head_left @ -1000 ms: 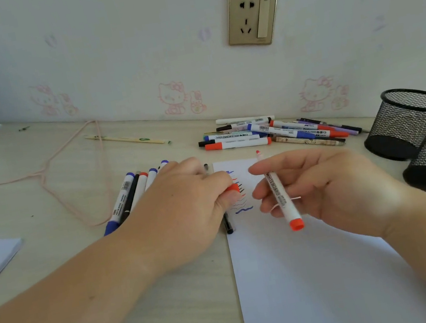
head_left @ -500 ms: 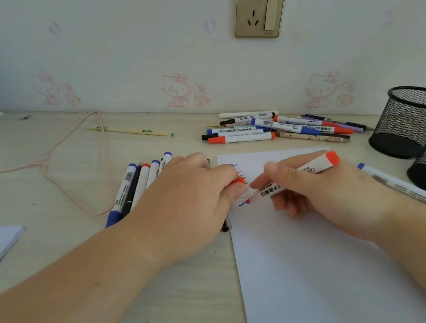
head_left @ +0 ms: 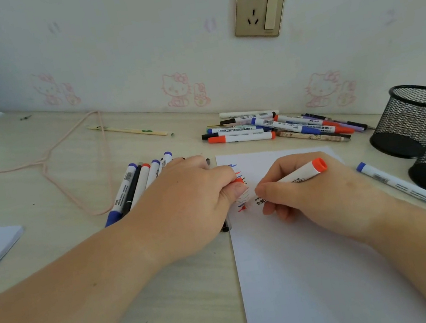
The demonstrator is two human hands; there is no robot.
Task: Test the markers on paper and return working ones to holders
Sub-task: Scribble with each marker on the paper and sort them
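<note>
Fingers (head_left: 265, 190) of right hand (head_left: 314, 194) pinch red marker (head_left: 304, 172), tip on paper (head_left: 297, 274).

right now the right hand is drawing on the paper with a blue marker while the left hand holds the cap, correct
Not quite. The marker in the right hand is orange-red, not blue, as the head view shows. It is on the paper, and the left hand pinches the cap.

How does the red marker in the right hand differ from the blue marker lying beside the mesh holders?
The red marker is gripped by the right hand, tilted, tip down on the paper; the blue marker lies flat and untouched on the desk. The red marker has an orange-red end, the blue marker blue ends. The red marker looks thicker. Both have white printed barrels.
</note>
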